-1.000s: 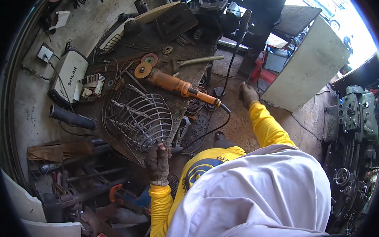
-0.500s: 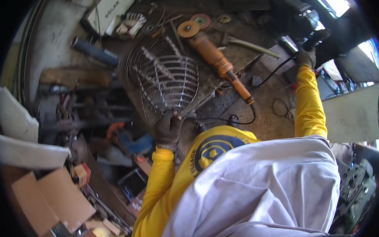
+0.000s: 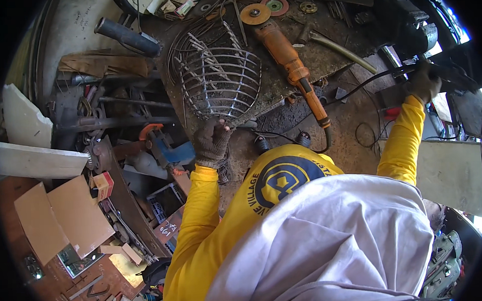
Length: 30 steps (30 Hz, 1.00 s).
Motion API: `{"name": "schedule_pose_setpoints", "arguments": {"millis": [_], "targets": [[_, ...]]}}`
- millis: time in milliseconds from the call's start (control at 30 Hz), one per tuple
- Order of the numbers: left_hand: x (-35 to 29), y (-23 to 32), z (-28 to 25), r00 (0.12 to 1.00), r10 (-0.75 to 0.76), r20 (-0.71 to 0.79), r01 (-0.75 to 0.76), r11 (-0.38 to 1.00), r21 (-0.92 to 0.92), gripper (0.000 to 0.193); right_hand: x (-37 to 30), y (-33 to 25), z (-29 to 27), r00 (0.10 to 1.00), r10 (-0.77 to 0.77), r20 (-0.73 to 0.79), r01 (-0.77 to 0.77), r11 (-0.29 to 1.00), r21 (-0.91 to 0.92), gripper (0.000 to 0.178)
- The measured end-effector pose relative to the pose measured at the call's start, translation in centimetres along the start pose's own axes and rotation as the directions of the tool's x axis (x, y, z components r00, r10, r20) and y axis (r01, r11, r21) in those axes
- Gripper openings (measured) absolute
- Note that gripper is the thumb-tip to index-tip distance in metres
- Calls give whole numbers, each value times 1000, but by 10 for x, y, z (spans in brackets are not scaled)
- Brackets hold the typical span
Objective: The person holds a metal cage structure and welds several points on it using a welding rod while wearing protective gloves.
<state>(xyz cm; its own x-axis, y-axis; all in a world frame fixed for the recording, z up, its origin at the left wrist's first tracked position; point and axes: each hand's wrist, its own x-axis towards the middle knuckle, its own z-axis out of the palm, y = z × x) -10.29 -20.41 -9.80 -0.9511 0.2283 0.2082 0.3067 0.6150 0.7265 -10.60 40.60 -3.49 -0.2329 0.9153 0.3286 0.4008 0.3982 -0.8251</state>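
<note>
My left hand, in a dark knitted glove, is closed on the near end of a tapered cage of bent metal rods. That cage lies at the edge of the dark workbench. Far out to the right, my right hand, also gloved, is curled at a dark object beside a black cable; what its fingers hold is hidden. Between my hands, an orange angle grinder lies on the bench with a tan disc on its far end. Its cord runs down near my feet.
A metal bar and a pinkish disc lie beyond the grinder. To the left are a dark pipe, a blue and orange clamp-like tool and cardboard. A pale panel stands at the right, and cables cross the floor.
My view has shifted, so the bench and its contents sit higher in the picture. My right hand has moved from an upright dark handle-like thing to beside the black cable. My left hand keeps its grip.
</note>
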Motion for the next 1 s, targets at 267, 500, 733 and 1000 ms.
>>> {"name": "schedule_pose_setpoints", "arguments": {"millis": [267, 500, 733, 1000], "targets": [[55, 57, -18, 912, 410, 13, -404, 893, 197, 24, 39, 45, -85, 929, -304, 210, 153, 834, 529, 10], [192, 101, -21, 867, 307, 392, -488, 679, 547, 58, -110, 16, -126, 895, -36, 445, -348, 569, 745, 26], [238, 87, -12, 805, 4, 593, -437, 680, 588, 61, -212, 11, -187, 831, 8, 557, -525, 342, 779, 36], [197, 138, -86, 715, 152, 682, -474, 823, 313, 31, -283, -22, -226, 922, 172, 348, -360, 714, 601, 41]]}}
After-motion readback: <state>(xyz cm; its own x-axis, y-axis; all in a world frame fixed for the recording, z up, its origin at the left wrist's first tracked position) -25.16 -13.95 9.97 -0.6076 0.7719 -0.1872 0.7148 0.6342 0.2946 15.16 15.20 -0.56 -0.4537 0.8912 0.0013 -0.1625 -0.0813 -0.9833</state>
